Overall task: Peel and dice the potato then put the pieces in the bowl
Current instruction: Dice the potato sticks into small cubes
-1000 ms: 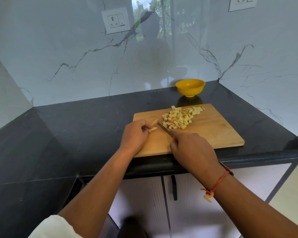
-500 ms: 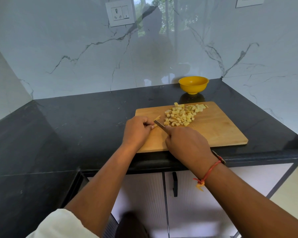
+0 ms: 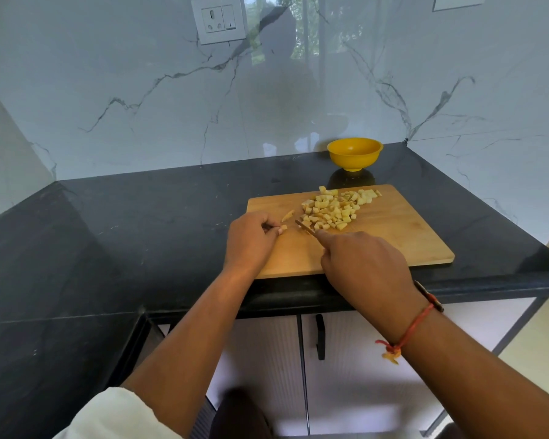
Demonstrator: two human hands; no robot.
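Head view: the dicing seems almost finished. The left hand pinches a short potato strip on the cutting board. The right hand grips the knife, its blade just beside the strip. The diced pile lies near the yellow bowl. The next move probably calls for cutting this strip, then carrying the pieces to the bowl.

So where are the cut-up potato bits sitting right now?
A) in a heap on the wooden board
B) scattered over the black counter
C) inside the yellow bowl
A: the diced potato pieces lie heaped on the wooden cutting board, while the yellow bowl behind it shows no pieces inside.
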